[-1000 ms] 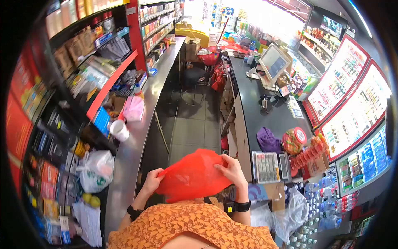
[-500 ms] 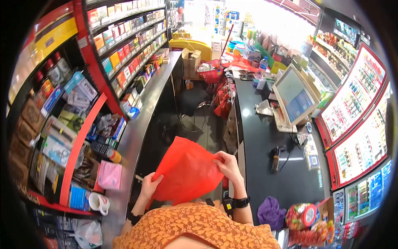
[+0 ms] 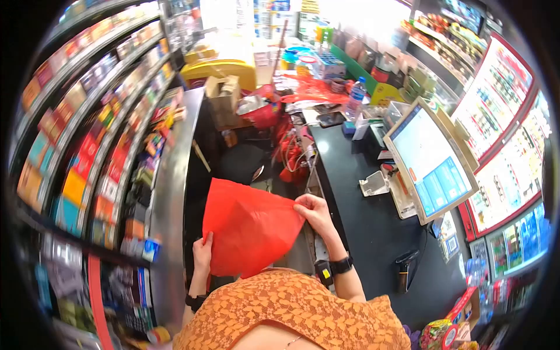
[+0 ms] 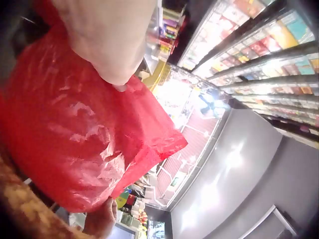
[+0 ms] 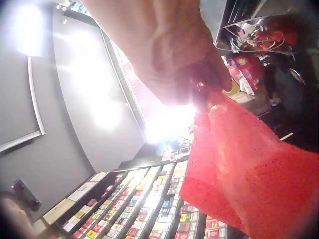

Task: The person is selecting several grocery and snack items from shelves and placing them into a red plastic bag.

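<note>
A thin red plastic bag (image 3: 251, 224) is spread between both hands in front of the body, its surface smooth with a few creases. My left hand (image 3: 202, 254) pinches its left edge, the thumb lying on the near face. At the upper right corner my right hand (image 3: 315, 213) pinches the bag between thumb and fingers. The left wrist view shows the bag (image 4: 75, 124) puffed and shiny below the left hand (image 4: 112, 40). In the right wrist view the bag (image 5: 249, 169) hangs from the right hand's fingertips (image 5: 202, 94).
To the right runs a dark counter (image 3: 350, 216) with a tilted screen (image 3: 431, 160), a scanner (image 3: 403, 268) and a water bottle (image 3: 356, 96). Shelves of small packs (image 3: 87, 151) line the left above a metal ledge (image 3: 175, 233). Ahead, a red basket (image 3: 262, 111) stands beside a cardboard box (image 3: 221, 99).
The view has moved forward along the aisle, the screen and shelves now nearer. Both hands keep their hold on the red bag, which is stretched flatter than a second ago.
</note>
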Tool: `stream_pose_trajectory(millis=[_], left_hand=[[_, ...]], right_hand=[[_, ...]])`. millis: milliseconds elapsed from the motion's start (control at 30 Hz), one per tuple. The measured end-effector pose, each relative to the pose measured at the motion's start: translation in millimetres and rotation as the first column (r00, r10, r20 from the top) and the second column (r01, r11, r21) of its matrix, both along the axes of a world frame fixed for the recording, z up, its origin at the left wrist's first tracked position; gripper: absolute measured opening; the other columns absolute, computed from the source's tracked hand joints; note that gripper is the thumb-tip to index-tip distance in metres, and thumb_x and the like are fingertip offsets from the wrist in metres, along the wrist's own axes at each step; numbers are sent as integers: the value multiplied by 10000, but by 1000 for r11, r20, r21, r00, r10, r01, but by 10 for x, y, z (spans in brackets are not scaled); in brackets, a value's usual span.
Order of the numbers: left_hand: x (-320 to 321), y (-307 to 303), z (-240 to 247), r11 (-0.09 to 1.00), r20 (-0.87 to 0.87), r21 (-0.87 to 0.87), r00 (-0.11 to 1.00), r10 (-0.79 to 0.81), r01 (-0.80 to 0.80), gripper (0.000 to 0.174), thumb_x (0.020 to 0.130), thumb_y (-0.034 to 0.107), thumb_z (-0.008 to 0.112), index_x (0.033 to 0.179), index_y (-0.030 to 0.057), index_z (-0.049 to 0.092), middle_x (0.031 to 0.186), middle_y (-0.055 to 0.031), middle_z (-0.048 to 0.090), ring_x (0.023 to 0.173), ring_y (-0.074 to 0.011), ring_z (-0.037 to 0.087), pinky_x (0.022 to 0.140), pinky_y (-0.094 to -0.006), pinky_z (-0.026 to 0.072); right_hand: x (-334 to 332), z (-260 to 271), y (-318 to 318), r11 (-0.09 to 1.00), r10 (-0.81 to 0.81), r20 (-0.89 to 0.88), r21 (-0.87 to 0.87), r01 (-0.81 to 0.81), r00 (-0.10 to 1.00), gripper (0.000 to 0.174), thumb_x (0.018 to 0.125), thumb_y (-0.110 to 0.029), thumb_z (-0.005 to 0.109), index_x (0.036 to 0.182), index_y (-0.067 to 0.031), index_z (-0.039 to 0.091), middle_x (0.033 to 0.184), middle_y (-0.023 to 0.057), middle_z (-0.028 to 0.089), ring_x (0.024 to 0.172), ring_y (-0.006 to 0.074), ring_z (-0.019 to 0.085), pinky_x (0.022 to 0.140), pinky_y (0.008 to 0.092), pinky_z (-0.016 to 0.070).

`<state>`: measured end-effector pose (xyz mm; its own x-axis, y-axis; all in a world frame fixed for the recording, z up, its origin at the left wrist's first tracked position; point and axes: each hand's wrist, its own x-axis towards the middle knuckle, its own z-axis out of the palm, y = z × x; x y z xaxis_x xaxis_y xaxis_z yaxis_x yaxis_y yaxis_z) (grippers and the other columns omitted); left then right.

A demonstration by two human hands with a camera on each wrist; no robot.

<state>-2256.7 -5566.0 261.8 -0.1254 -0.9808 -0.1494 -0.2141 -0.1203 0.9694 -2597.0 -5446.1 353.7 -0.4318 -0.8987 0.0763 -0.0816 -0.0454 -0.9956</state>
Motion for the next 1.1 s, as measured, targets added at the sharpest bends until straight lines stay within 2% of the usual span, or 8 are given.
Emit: stream_pose_trajectory(millis=[67,267,367,667,767,867,933,1100], left_hand=[[-260,-681,-81,996,26,-21,996,-81,82,411,951,342,607,765,-23,642,647,44,554,625,-34,422,537,-255,381],[-1476,-2062,476,957,69,-18,955,-289,291,454,958,384,582,831,-45,658,668,42,579,645,-28,452,565,-248,386],[-2047,-2728,438,931,86,-4,928,-363,365,422,972,382,557,969,-24,671,877,-1,676,768,-50,585,685,-230,468],[-3805,-4011,772,892,-160,102,892,-422,441,389,970,355,567,1033,-18,658,926,-25,685,824,-77,613,739,-251,486],[-4371,-4438,855,881,-126,34,877,-464,472,379,969,351,570,1031,-12,664,917,-21,682,822,-73,609,727,-250,482],[-4934,-4903,755,834,-92,-1,830,-550,552,367,986,333,536,1060,-9,646,976,-33,686,858,-96,632,764,-255,494],[-5356,-5077,862,814,-79,20,813,-577,580,384,979,354,549,1028,-10,662,923,-16,678,807,-78,609,702,-249,478],[-6269,-5637,719,788,26,70,789,-614,611,418,963,385,566,931,-13,687,818,-4,669,739,-66,591,629,-252,461]], right_hand=[[-284,-37,-457,996,-85,47,-25,86,995,50,850,-32,660,883,4,650,719,-14,622,637,40,551,562,210,440],[-1355,-69,-1544,974,-211,3,-88,210,978,24,840,-18,669,854,-2,658,701,-33,617,628,29,535,556,206,425],[-1948,-54,-2066,968,-239,-31,-89,236,971,37,835,-33,674,841,1,661,686,-27,619,622,32,538,551,215,429],[-3603,-13,-3306,937,-317,29,-146,318,948,76,835,-69,676,846,6,666,747,19,677,691,73,609,626,238,484],[-4162,-94,-3620,889,-457,-176,-119,442,872,87,816,-74,688,857,1,669,744,36,681,708,83,622,644,252,491],[-4647,-211,-3850,835,-544,-361,-148,529,757,159,797,-161,689,885,-29,678,770,123,687,719,204,673,667,324,509],[-4832,-161,-3897,788,-583,-489,-146,598,649,192,791,-220,681,894,-59,680,798,163,680,754,309,672,688,386,511],[-5025,150,-3941,685,-554,-673,-35,727,489,162,804,-205,667,890,-68,653,778,170,675,777,344,667,687,441,510]])
